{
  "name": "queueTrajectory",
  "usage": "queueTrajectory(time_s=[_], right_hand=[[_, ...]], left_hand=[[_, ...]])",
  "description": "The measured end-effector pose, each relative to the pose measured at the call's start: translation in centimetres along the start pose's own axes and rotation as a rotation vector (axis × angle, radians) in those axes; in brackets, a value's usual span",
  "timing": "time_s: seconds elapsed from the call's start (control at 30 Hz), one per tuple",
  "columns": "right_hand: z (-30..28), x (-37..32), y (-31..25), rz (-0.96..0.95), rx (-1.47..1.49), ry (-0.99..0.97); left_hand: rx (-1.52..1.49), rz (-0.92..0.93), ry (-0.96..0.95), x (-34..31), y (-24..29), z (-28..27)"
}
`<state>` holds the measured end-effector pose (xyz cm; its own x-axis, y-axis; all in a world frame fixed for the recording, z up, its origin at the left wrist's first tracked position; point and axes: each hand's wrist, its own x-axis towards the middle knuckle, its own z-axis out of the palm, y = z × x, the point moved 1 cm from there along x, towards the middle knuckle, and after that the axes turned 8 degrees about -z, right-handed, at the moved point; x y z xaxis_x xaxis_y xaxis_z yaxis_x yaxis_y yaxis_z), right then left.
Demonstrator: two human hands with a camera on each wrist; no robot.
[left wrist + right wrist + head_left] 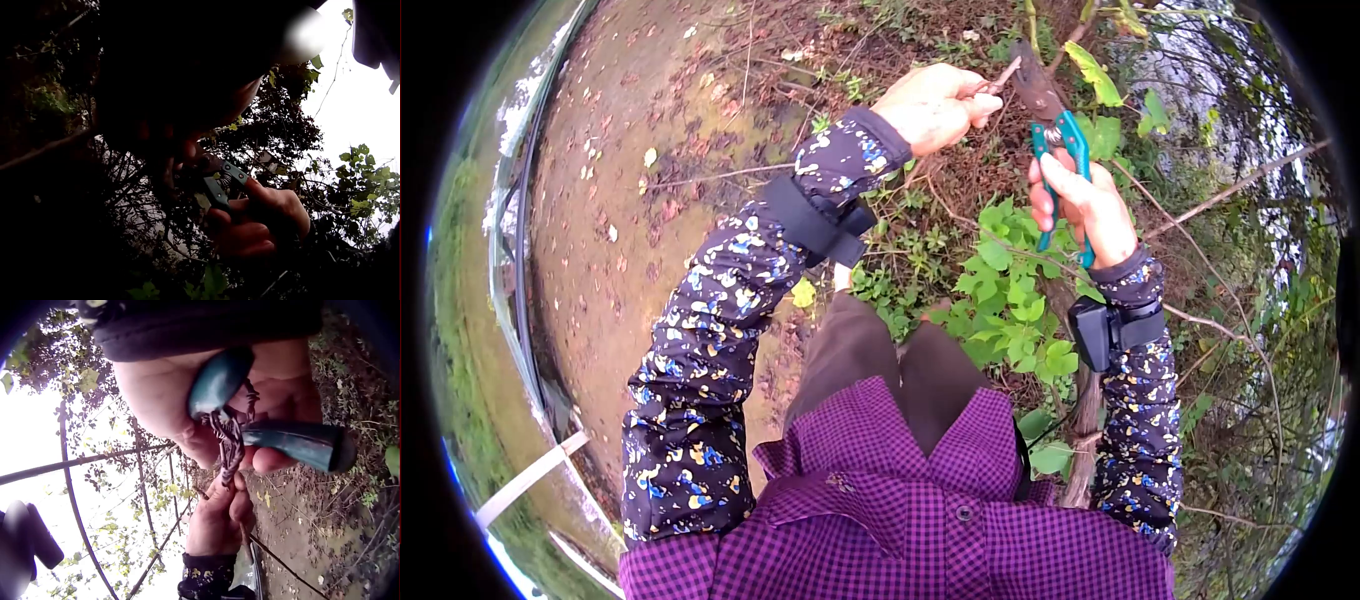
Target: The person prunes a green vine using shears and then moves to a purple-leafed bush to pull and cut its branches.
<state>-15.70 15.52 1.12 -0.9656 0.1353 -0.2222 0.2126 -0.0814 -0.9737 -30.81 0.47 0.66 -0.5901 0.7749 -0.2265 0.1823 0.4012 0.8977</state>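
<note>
My left hand (935, 105) pinches a thin brown twig (1005, 74) between thumb and fingers. Pruning shears (1072, 140) with teal handles and dark, rusty blades are in my right hand (1095, 210), which grips them with the thumb along one handle. Their blades point up and lie right at the twig's tip. In the right wrist view, a twisted brown strand (231, 450) shows between the handles, just above the left fingers (215, 509). The left wrist view is dark, with the shears' spring (225, 179) showing above the right hand (262, 219).
Yellow-green leaves (1092, 72) hang beside the blades. A leafy green plant (1015, 290) grows below the right hand, near a woody trunk (1086, 430). Bare branches (1240, 185) cross at the right. Leaf-strewn dirt (660, 160) spreads on the left.
</note>
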Motion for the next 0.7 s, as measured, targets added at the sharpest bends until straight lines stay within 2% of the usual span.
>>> queueTrajectory(time_s=[0.13, 0.2, 0.23, 0.27, 0.33, 0.47, 0.5, 0.53, 0.6, 0.63, 0.7], right_hand=[[-1.2, 0.1, 0.1, 0.013, -0.136, 0.009], [-1.2, -1.0, 2.1, 0.147, -0.047, 0.034], [-1.4, -1.9, 2.8, 0.185, 0.021, 0.049], [-1.5, -3.0, 3.6, 0.217, 0.086, 0.062], [-1.2, -5.6, 6.9, 0.162, 0.243, 0.074], [0.7, -13.0, 12.7, 0.366, 0.275, 0.144], [1.9, -14.7, 13.5, 0.434, 0.213, 0.171], [3.2, -16.1, 14.2, 0.502, 0.152, 0.203], [6.4, -17.7, 15.3, 0.580, -0.089, 0.165], [7.9, -18.4, 16.3, 0.624, -0.109, 0.176], [12.4, -18.5, 17.2, 0.730, -0.142, 0.198]], left_hand=[[0.335, 0.030, 0.137, 0.8, -0.2, 1.5], [0.289, -0.025, 0.082, 2.8, -3.7, 3.5], [0.379, -0.132, 0.022, 0.6, -1.4, 3.2], [0.509, -0.012, 0.065, -0.1, -2.2, 4.1], [0.479, 0.014, 0.035, -2.3, -3.8, 6.6], [0.316, 0.005, -0.155, -9.1, -7.9, 10.6], [0.303, 0.041, -0.188, -11.1, -9.3, 10.8], [0.282, 0.002, -0.230, -13.0, -10.3, 10.5], [0.198, 0.025, -0.189, -17.2, -12.9, 9.1], [0.184, 0.068, -0.138, -19.1, -13.9, 8.4], [0.207, 0.046, -0.156, -23.1, -15.9, 5.4]])
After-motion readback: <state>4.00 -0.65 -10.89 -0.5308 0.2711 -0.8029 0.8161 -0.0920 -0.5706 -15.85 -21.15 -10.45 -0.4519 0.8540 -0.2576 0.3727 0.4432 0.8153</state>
